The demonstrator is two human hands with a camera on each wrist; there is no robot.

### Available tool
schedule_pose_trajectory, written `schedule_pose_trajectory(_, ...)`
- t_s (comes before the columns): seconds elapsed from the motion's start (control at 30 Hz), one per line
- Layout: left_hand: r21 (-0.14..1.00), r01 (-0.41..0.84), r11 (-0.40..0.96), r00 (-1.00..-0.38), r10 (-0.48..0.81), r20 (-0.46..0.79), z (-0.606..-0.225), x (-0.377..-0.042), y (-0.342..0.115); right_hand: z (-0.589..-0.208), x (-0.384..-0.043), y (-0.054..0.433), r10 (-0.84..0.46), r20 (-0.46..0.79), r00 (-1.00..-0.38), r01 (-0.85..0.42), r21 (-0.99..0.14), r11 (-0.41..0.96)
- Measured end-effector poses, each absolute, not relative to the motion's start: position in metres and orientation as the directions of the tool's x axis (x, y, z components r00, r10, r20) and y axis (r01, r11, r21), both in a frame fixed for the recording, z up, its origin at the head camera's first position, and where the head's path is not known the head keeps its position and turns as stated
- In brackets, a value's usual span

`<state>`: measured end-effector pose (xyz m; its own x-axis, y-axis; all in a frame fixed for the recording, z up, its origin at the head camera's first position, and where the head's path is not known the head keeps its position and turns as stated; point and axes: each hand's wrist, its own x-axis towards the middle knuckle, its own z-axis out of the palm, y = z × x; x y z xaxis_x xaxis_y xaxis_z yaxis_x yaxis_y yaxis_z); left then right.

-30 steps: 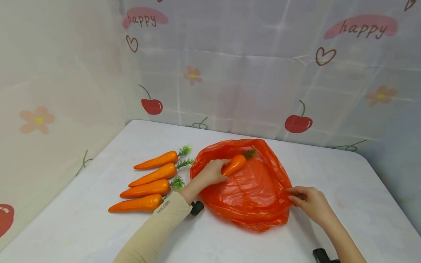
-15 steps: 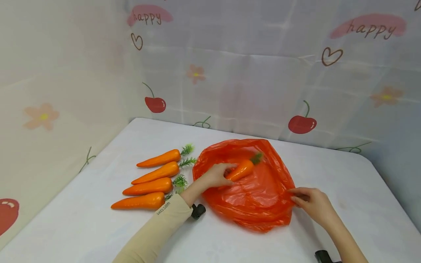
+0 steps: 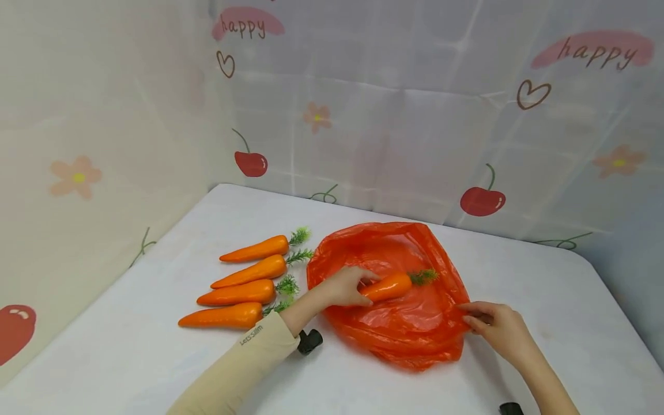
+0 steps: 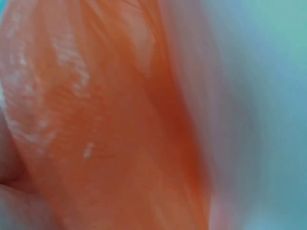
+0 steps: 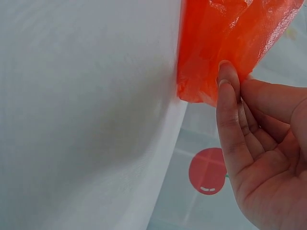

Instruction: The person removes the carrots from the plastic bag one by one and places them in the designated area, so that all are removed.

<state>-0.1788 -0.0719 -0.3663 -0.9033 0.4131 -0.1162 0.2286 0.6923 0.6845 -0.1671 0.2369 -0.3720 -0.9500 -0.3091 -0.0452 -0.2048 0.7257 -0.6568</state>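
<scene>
A red plastic bag [image 3: 415, 340] lies spread with its mouth wide on the white table. Inside its rim my left hand [image 3: 344, 287] holds an orange carrot [image 3: 391, 286] by its narrow end, the green top pointing right. In the left wrist view the bag's film [image 4: 105, 120] fills most of the picture, and the carrot is not made out there. My right hand [image 3: 498, 325] pinches the bag's right edge between thumb and fingers. The right wrist view shows the same right hand [image 5: 268, 143] gripping the bag's edge [image 5: 206, 62].
Several carrots [image 3: 236, 293] lie in a row left of the bag, tips to the left and green tops toward the bag. The white table [image 3: 129, 346] meets a printed cloth backdrop [image 3: 384, 132] at the back and left. A black wrist device [image 3: 310, 342] sits under the left sleeve.
The carrot in my left hand has moved right and nearer to me within the bag, turning to lie more level. My right hand keeps its pinch on the bag's edge. The head view has shifted slightly.
</scene>
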Motion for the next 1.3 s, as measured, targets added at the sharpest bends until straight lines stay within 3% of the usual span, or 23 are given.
schedule_pose_trajectory(0.23, 0.666, 0.235, 0.709, -0.903, 0.412, -0.12, -0.361, -0.17, -0.077, -0.371, -0.17, 0.237, -0.304, -0.074, -0.95, -0.181, -0.661, 0.728)
schedule_pose_trajectory(0.63, 0.742, 0.259, 0.618, -0.898, 0.437, -0.051, -0.353, -0.159, -0.088, -0.371, -0.167, 0.24, -0.32, -0.046, -0.946, -0.207, -0.674, 0.709)
schedule_pose_trajectory(0.9, 0.807, 0.143, 0.573, -0.926, 0.364, -0.095, -0.344, -0.153, -0.098, -0.371, -0.167, 0.238, -0.33, -0.025, -0.944, -0.227, -0.678, 0.7)
schedule_pose_trajectory(1.13, 0.916, -0.016, 0.402, -0.926, 0.34, -0.165, -0.337, -0.147, -0.111, -0.37, -0.166, 0.24, -0.325, -0.019, -0.945, -0.229, -0.673, 0.704)
schedule_pose_trajectory(1.3, 0.951, -0.056, 0.305, -0.925, 0.342, -0.164, -0.331, -0.143, -0.124, -0.37, -0.166, 0.24, -0.327, -0.012, -0.945, -0.234, -0.675, 0.7)
